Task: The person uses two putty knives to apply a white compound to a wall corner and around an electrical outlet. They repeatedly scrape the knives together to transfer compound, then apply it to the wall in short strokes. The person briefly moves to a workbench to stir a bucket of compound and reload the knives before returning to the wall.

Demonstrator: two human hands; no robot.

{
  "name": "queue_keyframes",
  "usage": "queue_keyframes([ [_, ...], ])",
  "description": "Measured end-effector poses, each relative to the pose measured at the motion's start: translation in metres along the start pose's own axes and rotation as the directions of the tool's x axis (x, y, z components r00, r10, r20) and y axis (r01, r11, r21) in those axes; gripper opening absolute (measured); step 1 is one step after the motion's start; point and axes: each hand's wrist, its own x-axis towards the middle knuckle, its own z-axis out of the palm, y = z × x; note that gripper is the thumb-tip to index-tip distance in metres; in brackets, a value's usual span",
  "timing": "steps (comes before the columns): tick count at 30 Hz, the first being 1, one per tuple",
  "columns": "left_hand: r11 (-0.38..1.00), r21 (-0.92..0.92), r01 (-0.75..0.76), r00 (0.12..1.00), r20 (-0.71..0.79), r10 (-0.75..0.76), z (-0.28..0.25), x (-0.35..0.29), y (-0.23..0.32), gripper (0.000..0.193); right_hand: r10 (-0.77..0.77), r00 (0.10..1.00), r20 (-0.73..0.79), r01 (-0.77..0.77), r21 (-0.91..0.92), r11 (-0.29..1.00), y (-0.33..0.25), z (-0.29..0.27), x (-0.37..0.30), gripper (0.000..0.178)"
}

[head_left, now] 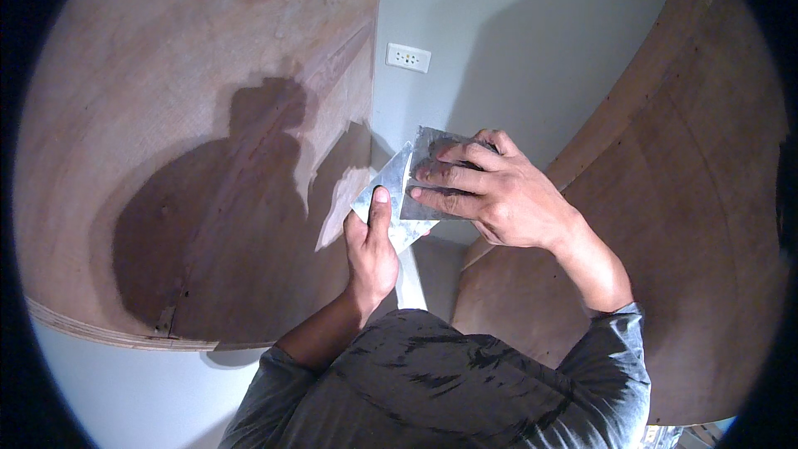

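Note:
My left hand (373, 262) grips a shiny, pale metal putty plate (384, 183), its thumb pressed flat on the upper face. Smears of whitish material mark the plate's lower part. In my right hand (515, 199) is a dark, flat, squarish putty scraper (431, 143), with several fingers spread across its face. The scraper's left edge lies against or just over the plate; contact cannot be made out exactly. Both tools are held in front of my chest, and the fingers beneath them are mostly hidden.
A large plywood panel (183, 58) stands on the left, bearing my shadow. A curved plywood panel (598, 291) rises on the right. Between them is a pale wall (515, 33) with a white power outlet (408, 58). A whitish strip (411, 283) shows below my hands.

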Motion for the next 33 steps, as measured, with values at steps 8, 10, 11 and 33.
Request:
queue_keyframes([
  [8, 0.997, 0.036, 0.072, 0.997, -0.026, -0.071, 0.001, 0.001, 0.000, 0.043, 0.042, 0.995, 0.096, -0.047, 0.045, 0.998, 0.003, -0.004, -0.006, 0.045],
  [10, 0.998, 0.036, 0.058, 0.998, -0.006, -0.058, 0.000, 0.000, 0.000, 0.044, 0.024, 0.999, 0.046, -0.026, 0.048, 0.999, 0.002, -0.001, -0.005, 0.045],
  [11, 0.998, 0.036, 0.052, 0.999, 0.004, -0.052, 0.000, 0.000, 0.000, 0.044, 0.016, 1.000, 0.021, -0.017, 0.050, 0.999, 0.001, 0.002, -0.005, 0.045],
  [33, 0.951, -0.282, 0.128, 0.989, 0.107, -0.102, 0.000, -0.006, 0.022, 0.040, 0.899, 0.438, -0.012, -0.254, 0.958, 0.136, -0.020, 0.093, -0.071, 0.039],
])
